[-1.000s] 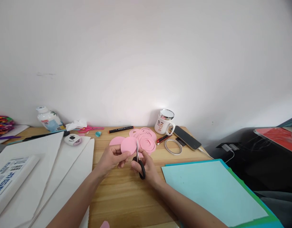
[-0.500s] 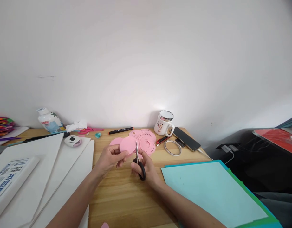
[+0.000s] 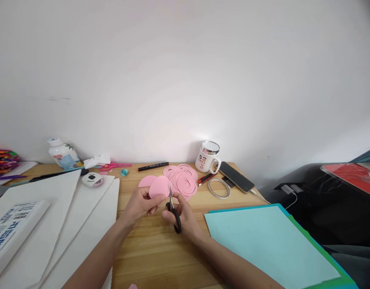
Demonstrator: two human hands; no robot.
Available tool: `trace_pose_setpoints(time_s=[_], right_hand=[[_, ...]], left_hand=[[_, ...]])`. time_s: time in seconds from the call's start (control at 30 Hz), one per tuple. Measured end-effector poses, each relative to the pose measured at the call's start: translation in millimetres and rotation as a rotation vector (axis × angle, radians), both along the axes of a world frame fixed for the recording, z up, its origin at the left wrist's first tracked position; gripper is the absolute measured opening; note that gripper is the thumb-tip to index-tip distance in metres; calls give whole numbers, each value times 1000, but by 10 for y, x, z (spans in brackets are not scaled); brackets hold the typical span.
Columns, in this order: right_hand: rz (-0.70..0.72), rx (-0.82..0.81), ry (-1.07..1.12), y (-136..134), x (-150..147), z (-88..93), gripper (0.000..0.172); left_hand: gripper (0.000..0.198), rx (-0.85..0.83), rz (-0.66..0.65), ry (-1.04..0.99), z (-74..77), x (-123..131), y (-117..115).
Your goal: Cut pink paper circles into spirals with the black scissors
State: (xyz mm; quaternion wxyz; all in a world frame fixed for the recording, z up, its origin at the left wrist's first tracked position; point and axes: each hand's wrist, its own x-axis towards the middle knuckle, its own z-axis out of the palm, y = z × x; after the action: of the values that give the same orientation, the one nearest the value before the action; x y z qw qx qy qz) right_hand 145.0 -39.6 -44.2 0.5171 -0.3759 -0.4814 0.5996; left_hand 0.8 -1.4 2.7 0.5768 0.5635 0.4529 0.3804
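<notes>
Between the thumb and fingers of my left hand [image 3: 144, 202] is a round pink paper disc [image 3: 160, 187], tilted up above the wooden table. My right hand [image 3: 183, 214] grips black-handled scissors [image 3: 173, 206], with the thumb in one loop. The metal blades point away from me and lie at the disc's right edge; whether they are closed on the paper I cannot tell. Another pink disc [image 3: 146, 181] lies behind my left hand. Just beyond the scissors is a pile of pink paper rings and cut rounds [image 3: 186, 182], partly hidden by my right fingers.
A white mug [image 3: 206, 158], a phone [image 3: 236, 176] on a cable and a ring-shaped band [image 3: 219, 188] stand or lie at the back right. Light blue paper [image 3: 269, 245] covers the right front. White sheets [image 3: 94, 224] lie left, a black marker [image 3: 153, 166] behind.
The scissors and my right hand have shifted slightly left and towards me. The held disc has turned and tilted a little, moving slightly left.
</notes>
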Motion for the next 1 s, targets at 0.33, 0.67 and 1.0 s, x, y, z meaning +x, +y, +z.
trace_pose_setpoints(time_s=[0.33,0.67,1.0], right_hand=[[20,25,-29,8,28,-2,55],[14,-2,-72,-2,35,23,57],[41,-29,-40,-9,29,23,59]], left_hand=[[30,-6,-17,11,25,-7,-1],[27,-9,25,-1,31,-22,-1],[26,11,64,-82,65,-14,9]])
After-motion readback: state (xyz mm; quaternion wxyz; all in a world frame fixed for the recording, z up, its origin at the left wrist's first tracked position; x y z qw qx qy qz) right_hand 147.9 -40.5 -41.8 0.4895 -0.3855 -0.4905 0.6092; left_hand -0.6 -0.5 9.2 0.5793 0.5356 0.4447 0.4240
